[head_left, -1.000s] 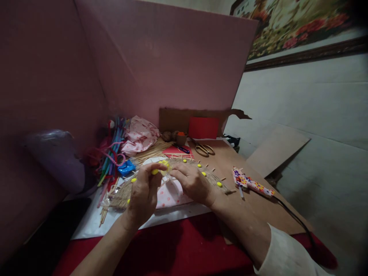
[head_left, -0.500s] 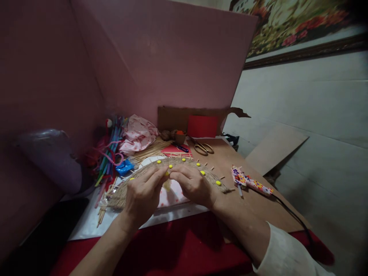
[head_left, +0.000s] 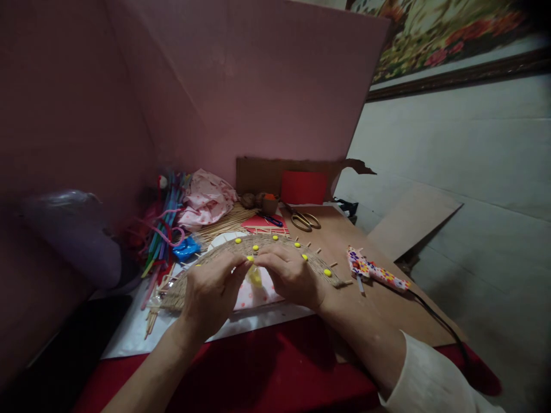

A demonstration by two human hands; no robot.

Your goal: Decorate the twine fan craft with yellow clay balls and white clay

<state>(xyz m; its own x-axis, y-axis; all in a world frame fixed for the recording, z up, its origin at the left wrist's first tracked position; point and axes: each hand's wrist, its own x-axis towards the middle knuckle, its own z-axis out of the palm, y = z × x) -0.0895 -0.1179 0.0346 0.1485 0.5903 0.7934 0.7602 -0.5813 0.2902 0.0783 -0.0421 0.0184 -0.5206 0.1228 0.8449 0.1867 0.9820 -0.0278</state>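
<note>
The fingertips of both hands meet over the middle of a curved band of wound jute twine point(head_left: 318, 265), and what they pinch there is mostly covered. The left hand point(head_left: 210, 292) is curled with thumb and forefinger pressed together on a small yellow bead point(head_left: 249, 259) at the band's inner edge. The right hand point(head_left: 290, 275) lies knuckles-up on the band with its fingers bent down; whether it grips anything or only presses the twine I cannot tell. A blurred yellow patch point(head_left: 255, 277) shows in the gap under the two hands, too smeared to name.

The band is a rough, fibrous arch lying on the counter point(head_left: 387, 310), studded with round glossy yellow beads and short wooden pegs sticking out along its outer edge. Its left end runs under the left wrist and is partly lost in shadow. Beneath the arch lies pale pink dotted paper point(head_left: 253, 297) on a white sheet.

To the right, just clear of the band's end, lies a glue gun point(head_left: 376, 272) wrapped in a flowered pattern, its black cord trailing off toward the lower right. Farther back are brass-coloured scissors point(head_left: 303, 219), a sheaf of thin straw-like sticks point(head_left: 224, 223), a crumpled pink bag point(head_left: 206, 198) and a bundle of fuzzy coloured pipe cleaners point(head_left: 166, 229). A pink board point(head_left: 258, 86) walls off the back.
</note>
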